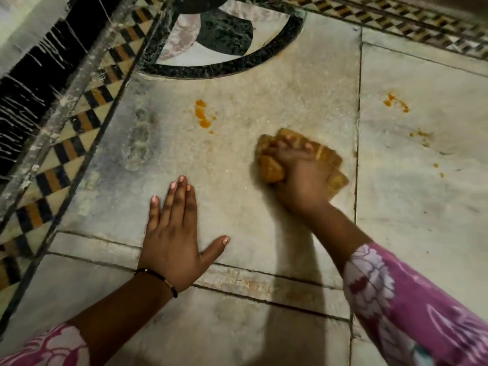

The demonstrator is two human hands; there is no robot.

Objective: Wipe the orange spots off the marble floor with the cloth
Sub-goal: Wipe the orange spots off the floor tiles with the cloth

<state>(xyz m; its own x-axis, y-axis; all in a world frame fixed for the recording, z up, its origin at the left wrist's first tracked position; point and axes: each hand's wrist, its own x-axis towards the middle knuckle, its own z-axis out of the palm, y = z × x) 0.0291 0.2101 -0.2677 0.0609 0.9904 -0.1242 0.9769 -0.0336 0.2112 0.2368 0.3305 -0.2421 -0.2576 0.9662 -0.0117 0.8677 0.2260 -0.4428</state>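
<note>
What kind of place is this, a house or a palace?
Probably a room in a house, though that is a guess. The marble floor has a checkered inlay border and a round dark inlay, and a right hand wipes with a cloth.

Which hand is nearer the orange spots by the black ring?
Right. The right hand, gripping the cloth, sits just right of the orange spots. The left hand lies flat, farther below them.

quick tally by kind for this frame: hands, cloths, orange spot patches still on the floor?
Hands: 2, left hand flat on the marble floor, right hand gripping the cloth
Cloths: 1
Orange spot patches: 3, left patch, upper right patch, scattered right specks
Total: 6
</note>
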